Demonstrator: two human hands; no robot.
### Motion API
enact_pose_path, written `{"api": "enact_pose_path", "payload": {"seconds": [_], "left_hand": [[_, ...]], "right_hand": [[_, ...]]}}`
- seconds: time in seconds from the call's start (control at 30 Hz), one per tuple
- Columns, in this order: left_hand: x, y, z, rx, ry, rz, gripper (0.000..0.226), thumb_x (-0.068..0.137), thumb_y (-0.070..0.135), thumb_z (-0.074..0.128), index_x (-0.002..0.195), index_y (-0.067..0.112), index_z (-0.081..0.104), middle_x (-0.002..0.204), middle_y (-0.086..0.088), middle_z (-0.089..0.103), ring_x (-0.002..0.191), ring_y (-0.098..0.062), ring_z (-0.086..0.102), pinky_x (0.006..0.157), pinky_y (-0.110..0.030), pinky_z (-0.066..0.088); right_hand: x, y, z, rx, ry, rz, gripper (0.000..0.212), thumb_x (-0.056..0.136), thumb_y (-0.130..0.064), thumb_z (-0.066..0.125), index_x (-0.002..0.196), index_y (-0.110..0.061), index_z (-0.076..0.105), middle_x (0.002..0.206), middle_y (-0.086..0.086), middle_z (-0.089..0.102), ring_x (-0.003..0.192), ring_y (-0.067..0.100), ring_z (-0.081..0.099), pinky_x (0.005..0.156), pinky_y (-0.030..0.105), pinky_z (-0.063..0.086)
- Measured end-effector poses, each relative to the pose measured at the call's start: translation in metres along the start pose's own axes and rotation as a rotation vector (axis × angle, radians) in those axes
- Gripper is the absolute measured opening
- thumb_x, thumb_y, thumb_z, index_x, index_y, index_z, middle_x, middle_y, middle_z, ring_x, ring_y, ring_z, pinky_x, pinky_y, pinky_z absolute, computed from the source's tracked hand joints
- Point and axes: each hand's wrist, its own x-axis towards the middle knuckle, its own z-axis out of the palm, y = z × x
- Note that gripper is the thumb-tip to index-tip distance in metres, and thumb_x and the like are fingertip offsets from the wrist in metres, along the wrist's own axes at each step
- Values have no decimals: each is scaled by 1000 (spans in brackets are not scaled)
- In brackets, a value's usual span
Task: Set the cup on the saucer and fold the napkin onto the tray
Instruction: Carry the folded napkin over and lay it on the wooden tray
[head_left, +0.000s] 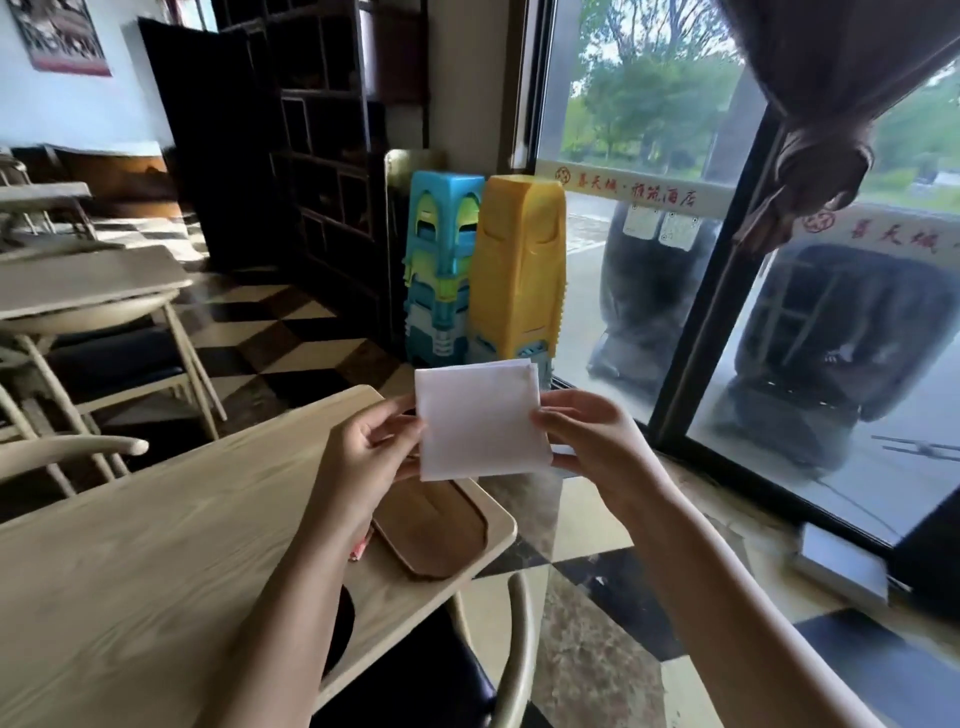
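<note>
The white napkin (480, 418), folded to a rough square, is held up in the air above the far right corner of the tabletop (156, 545), flat face toward the camera. The left hand (363, 449) pinches its left edge between thumb and fingers; the right hand (587, 447) grips its right edge, thumb on the front, the other fingers hidden behind the cloth. Both hands are closed on the napkin. Extra layers show only as a thin line along its top edge, so how many folds it has cannot be told.

Directly below it a brown wooden tray (436, 525) lies on the tabletop near the right edge; its far end is covered by the napkin and the left hand. A small red-and-white thing (360, 545) peeks out from under the left forearm just beside the tray, too hidden to identify. A dark rounded shape (340, 631) at the tabletop's near edge is mostly behind the same forearm. No cup or saucer can be made out.

Past the tabletop stand stacked blue stools (441, 270) and yellow stools (519, 270) beside the window (649, 104).
</note>
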Motion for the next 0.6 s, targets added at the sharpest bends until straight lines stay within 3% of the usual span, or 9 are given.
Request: {"api": "enact_pose_path", "payload": {"seconds": [0.2, 0.37, 0.47, 0.6], "left_hand": [[63, -35, -17, 48, 64, -64, 23, 88, 6, 57, 103, 22, 63, 86, 0, 69, 69, -8, 68, 62, -25, 59], [108, -64, -35, 138, 76, -123, 32, 79, 11, 64, 111, 16, 64, 94, -1, 70, 83, -15, 68, 72, -35, 58], [135, -86, -40, 176, 148, -175, 40, 73, 16, 67, 113, 13, 63, 104, -9, 69, 88, -20, 68, 74, -38, 57], [171, -122, -42, 223, 288, -221, 44, 71, 20, 68, 114, 14, 63, 106, -7, 69, 91, -19, 67, 72, -34, 57]], "right_hand": [[79, 25, 30, -29, -43, 42, 21, 83, -9, 63, 103, -4, 66, 88, 8, 69, 75, 16, 66, 62, 25, 55], [143, 50, 55, -54, -125, 101, 15, 84, -8, 61, 99, -7, 67, 82, 5, 69, 71, 14, 66, 56, 21, 52], [186, 67, 67, -77, -197, 124, 11, 85, -6, 59, 91, -10, 67, 84, 8, 69, 74, 17, 66, 62, 24, 57], [247, 101, 87, -106, -296, 137, 13, 84, -3, 58, 92, -9, 66, 91, 12, 69, 84, 22, 67, 73, 31, 57]]}}
